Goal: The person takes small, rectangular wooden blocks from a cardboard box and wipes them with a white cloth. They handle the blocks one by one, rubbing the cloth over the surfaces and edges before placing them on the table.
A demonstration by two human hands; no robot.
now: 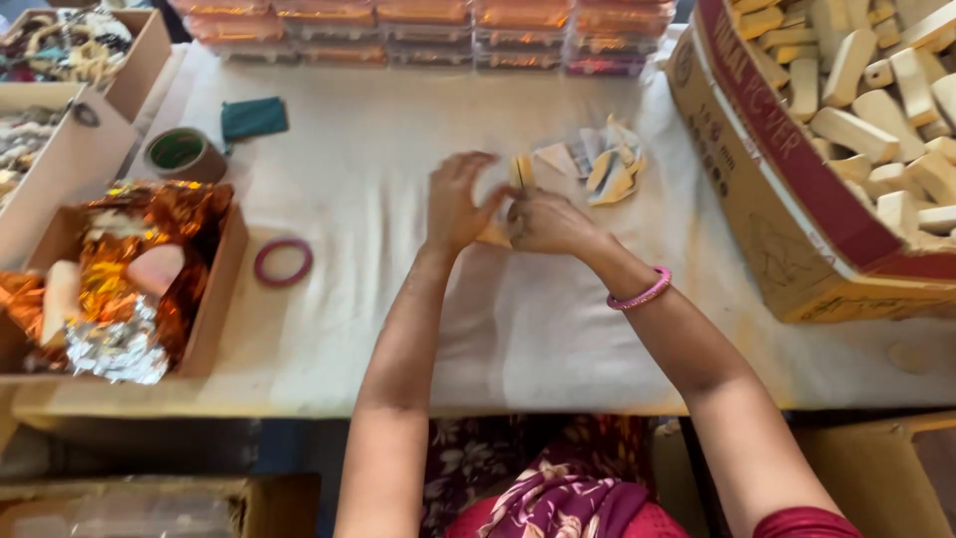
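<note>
Both my hands are over the middle of the white table cloth (398, 179), working one small yellowish paper piece (522, 171); my left hand (460, 202) has its fingers spread and curled around the left edge of it, my right hand (546, 223) is closed up tight, fingertips pinching the piece from the other side; it's a bit blurry so I can't tell exactly what's inside the fold. The pile of paper scraps (597, 164) sits just beyond my fingers, touching distance; I reckon a careless flick sends those sliding, or I pick up two stuck together. The paper looks thin, so pulling too hard between the hands could tear it; the box of wooden blocks (846, 130) is close on my right, so my elbow could knock it; the red ring (283, 262) on the left is well apart, no worry there.
</note>
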